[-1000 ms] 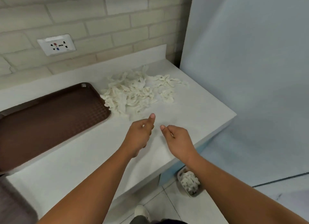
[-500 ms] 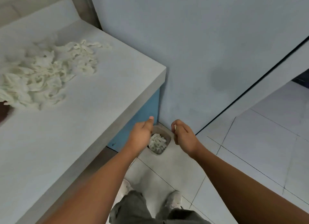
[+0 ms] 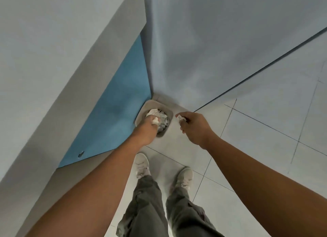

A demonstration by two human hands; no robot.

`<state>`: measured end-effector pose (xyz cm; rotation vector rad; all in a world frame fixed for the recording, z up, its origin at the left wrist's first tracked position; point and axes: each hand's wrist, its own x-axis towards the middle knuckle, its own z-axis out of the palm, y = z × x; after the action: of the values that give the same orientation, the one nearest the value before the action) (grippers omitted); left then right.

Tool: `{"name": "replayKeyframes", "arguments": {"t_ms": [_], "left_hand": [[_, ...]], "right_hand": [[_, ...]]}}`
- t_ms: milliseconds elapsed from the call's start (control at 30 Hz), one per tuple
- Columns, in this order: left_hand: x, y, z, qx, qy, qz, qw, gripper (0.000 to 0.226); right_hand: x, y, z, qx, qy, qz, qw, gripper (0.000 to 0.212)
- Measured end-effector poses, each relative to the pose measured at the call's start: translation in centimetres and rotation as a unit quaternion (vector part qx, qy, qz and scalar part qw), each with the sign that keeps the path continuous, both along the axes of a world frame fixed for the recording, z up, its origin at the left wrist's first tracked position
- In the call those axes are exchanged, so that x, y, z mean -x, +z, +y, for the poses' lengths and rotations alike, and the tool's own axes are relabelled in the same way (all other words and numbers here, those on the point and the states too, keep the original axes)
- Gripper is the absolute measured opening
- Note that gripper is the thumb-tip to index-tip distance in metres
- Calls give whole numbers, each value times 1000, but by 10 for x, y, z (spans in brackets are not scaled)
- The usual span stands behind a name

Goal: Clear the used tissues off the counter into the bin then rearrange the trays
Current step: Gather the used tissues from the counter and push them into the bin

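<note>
A small grey bin (image 3: 169,113) stands on the floor in the corner, holding several crumpled white tissues (image 3: 160,115). My left hand (image 3: 147,129) hangs over the bin and holds a small white tissue (image 3: 155,120) in its curled fingers. Just right of the bin, my right hand (image 3: 193,127) pinches another tissue scrap (image 3: 180,117) at its fingertips. The counter top (image 3: 53,50) fills the left side; its tissue pile and the trays are out of view.
A blue cabinet panel (image 3: 120,116) runs under the counter down to the bin. A pale wall (image 3: 221,41) closes the corner behind it. My two feet in light shoes (image 3: 141,166) stand on the tiled floor (image 3: 265,139).
The view has swung from the counter down to the floor. Both hands carried their tissues off the counter edge and down to the bin; the left hand now hangs over the bin.
</note>
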<state>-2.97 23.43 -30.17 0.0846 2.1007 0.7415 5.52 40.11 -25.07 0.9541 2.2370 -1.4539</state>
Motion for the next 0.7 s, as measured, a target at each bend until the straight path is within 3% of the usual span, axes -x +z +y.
{"name": "replayKeyframes", "arguments": {"t_ms": [267, 500, 600, 700], "left_hand": [[22, -153, -7, 64, -6, 25, 998, 32], [44, -244, 9, 90, -36, 33, 995, 37], [47, -263, 20, 65, 10, -22, 998, 60], [45, -267, 27, 71, 17, -24, 997, 78]], "right_hand": [[12, -139, 5, 22, -81, -26, 996, 19], [0, -216, -7, 71, -116, -45, 990, 14], [-6, -237, -8, 78, -114, -54, 989, 14], [-9, -251, -8, 69, -110, -67, 989, 16]]}}
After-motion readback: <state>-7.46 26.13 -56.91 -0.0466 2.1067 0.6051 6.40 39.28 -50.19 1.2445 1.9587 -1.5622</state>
